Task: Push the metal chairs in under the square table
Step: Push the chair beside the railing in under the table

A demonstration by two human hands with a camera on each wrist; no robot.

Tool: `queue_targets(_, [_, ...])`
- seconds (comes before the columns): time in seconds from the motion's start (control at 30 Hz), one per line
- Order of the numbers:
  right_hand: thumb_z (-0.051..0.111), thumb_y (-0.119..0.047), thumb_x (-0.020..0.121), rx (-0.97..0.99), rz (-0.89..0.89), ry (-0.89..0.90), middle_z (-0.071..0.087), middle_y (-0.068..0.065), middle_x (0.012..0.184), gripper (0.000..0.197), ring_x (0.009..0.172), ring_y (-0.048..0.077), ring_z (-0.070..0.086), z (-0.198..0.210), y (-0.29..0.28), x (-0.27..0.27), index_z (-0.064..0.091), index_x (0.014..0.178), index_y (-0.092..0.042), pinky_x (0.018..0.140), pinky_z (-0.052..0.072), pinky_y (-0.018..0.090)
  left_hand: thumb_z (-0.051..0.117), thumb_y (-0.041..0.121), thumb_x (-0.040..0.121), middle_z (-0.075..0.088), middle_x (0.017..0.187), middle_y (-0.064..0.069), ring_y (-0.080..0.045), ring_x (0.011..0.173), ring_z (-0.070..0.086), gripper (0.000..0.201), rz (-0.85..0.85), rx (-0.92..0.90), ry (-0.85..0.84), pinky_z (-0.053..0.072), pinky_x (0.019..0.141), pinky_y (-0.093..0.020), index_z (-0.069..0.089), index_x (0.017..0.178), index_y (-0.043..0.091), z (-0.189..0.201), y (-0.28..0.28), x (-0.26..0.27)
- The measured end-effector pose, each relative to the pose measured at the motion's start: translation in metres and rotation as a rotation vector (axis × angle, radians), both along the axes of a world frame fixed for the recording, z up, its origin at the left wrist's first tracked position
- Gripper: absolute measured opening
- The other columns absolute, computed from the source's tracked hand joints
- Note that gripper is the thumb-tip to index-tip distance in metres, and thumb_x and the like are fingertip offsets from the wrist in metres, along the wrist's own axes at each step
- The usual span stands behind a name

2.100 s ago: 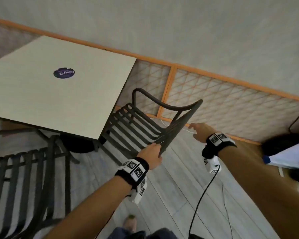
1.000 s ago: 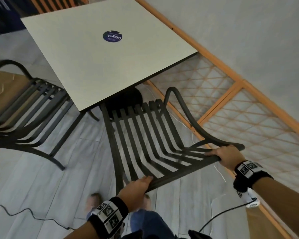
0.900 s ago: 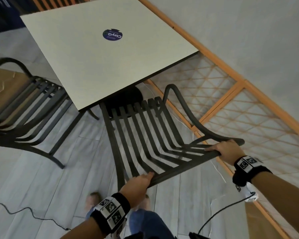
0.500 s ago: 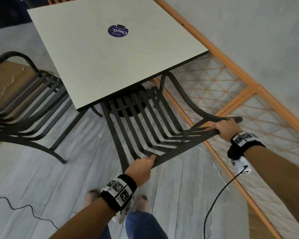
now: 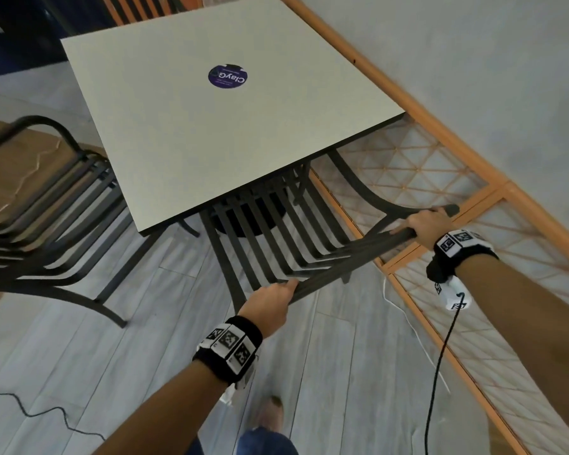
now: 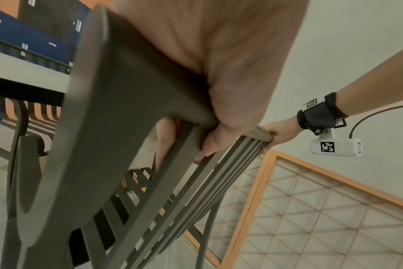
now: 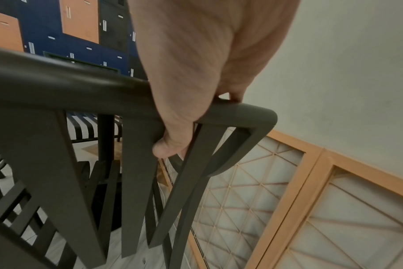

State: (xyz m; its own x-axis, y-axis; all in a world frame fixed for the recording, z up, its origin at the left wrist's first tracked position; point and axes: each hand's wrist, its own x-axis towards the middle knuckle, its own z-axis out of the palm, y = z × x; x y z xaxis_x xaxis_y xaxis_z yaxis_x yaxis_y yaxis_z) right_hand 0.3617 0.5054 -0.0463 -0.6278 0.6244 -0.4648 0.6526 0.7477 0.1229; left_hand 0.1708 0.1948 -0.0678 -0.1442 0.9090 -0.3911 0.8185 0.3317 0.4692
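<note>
A dark slatted metal chair (image 5: 276, 231) stands at the near side of the square pale table (image 5: 194, 119), its seat front tucked under the tabletop edge. My left hand (image 5: 273, 300) grips the left end of the chair's top rail (image 6: 150, 102), fingers curled round it. My right hand (image 5: 424, 224) grips the right end of the same rail (image 7: 237, 112) near its rounded corner. A second metal chair (image 5: 46, 208) stands at the table's left side, pulled out from it. The table's base is mostly hidden under the top.
An orange-framed lattice panel (image 5: 440, 178) runs along the wall close to the right of the chair. Cables lie on the grey plank floor (image 5: 79, 372). Blue and orange lockers (image 7: 58, 36) stand beyond the table. My feet show below.
The gripped chair has slid forward toward the table, so more of its seat now lies under the tabletop. Both hands kept their hold on the rail and I stepped forward.
</note>
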Motion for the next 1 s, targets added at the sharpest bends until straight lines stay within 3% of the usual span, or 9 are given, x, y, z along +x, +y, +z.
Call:
queue_targets(0.23, [0.052, -0.012, 0.090, 0.059, 0.007, -0.014, 0.067, -0.004, 0.084, 0.025, 0.088, 0.019, 0.059, -0.014, 0.035, -0.022, 0.069, 0.097, -0.029, 0.109, 0.028, 0.047, 0.043, 0.009, 0.093, 0.064, 0.097, -0.009, -0.025, 0.081, 0.063, 0.036, 0.010, 0.010, -0.017, 0.057, 0.079, -0.042, 0.042, 0.127, 0.019, -0.007, 0.024, -0.022])
queue_targets(0.33, [0.054, -0.018, 0.091, 0.101, -0.009, -0.020, 0.068, -0.006, 0.083, 0.023, 0.086, 0.018, 0.060, -0.016, 0.039, -0.023, 0.069, 0.099, -0.032, 0.106, 0.032, 0.047, 0.042, 0.009, 0.094, 0.064, 0.098, -0.010, -0.020, 0.075, 0.058, 0.037, 0.001, 0.023, -0.033, 0.057, 0.077, -0.039, 0.040, 0.130, 0.017, -0.009, 0.027, -0.022])
queue_targets(0.43, [0.057, -0.020, 0.090, 0.084, -0.005, 0.017, 0.070, -0.006, 0.094, 0.031, 0.098, 0.021, 0.060, -0.012, 0.031, -0.021, 0.061, 0.114, -0.039, 0.106, 0.029, 0.046, 0.042, 0.010, 0.093, 0.064, 0.097, -0.010, -0.024, 0.077, 0.062, 0.036, 0.000, 0.035, -0.032, 0.057, 0.076, -0.042, 0.041, 0.129, 0.017, -0.006, 0.024, -0.022])
queue_targets(0.5, [0.058, -0.022, 0.089, 0.058, 0.019, 0.054, 0.070, -0.007, 0.101, 0.031, 0.104, 0.022, 0.059, -0.008, 0.020, -0.025, 0.060, 0.115, -0.039, 0.106, 0.028, 0.047, 0.043, 0.013, 0.093, 0.064, 0.098, -0.009, -0.025, 0.081, 0.064, 0.036, 0.006, 0.050, -0.057, 0.057, 0.078, -0.042, 0.042, 0.128, 0.018, -0.005, 0.019, -0.026])
queue_targets(0.67, [0.063, -0.026, 0.084, -0.019, 0.030, 0.185, 0.068, -0.006, 0.097, 0.017, 0.100, 0.019, 0.057, -0.003, -0.026, -0.036, 0.065, 0.100, -0.032, 0.104, 0.033, 0.045, 0.052, 0.028, 0.092, 0.067, 0.090, -0.001, -0.016, 0.075, 0.064, 0.031, 0.027, 0.070, -0.154, 0.058, 0.076, -0.036, 0.051, 0.123, 0.023, -0.007, -0.007, -0.044])
queue_targets(0.77, [0.068, -0.024, 0.080, -0.102, 0.044, 0.255, 0.067, -0.009, 0.088, 0.015, 0.088, 0.011, 0.059, 0.009, -0.066, -0.053, 0.064, 0.092, -0.032, 0.096, 0.045, 0.044, 0.054, 0.035, 0.090, 0.068, 0.092, 0.004, -0.012, 0.073, 0.067, 0.034, 0.019, 0.054, -0.200, 0.060, 0.074, -0.033, 0.049, 0.123, 0.031, -0.008, -0.031, -0.062])
queue_targets(0.87, [0.069, -0.017, 0.080, -0.194, 0.032, 0.325, 0.067, -0.008, 0.098, 0.023, 0.091, 0.005, 0.059, 0.025, -0.122, -0.076, 0.065, 0.100, -0.028, 0.091, 0.050, 0.032, 0.055, 0.034, 0.091, 0.068, 0.108, 0.007, -0.007, 0.089, 0.067, 0.033, 0.016, 0.110, -0.228, 0.058, 0.086, -0.030, 0.053, 0.123, 0.031, -0.002, -0.063, -0.080])
queue_targets(1.0, [0.068, -0.024, 0.081, -0.237, 0.107, 0.332, 0.057, -0.018, 0.112, 0.037, 0.105, -0.001, 0.051, 0.034, -0.217, -0.107, 0.058, 0.115, -0.035, 0.099, 0.042, 0.025, 0.046, 0.028, 0.097, 0.065, 0.121, 0.005, -0.008, 0.108, 0.062, 0.029, 0.080, 0.145, -0.164, 0.047, 0.097, -0.022, 0.056, 0.124, 0.026, 0.001, -0.138, -0.114])
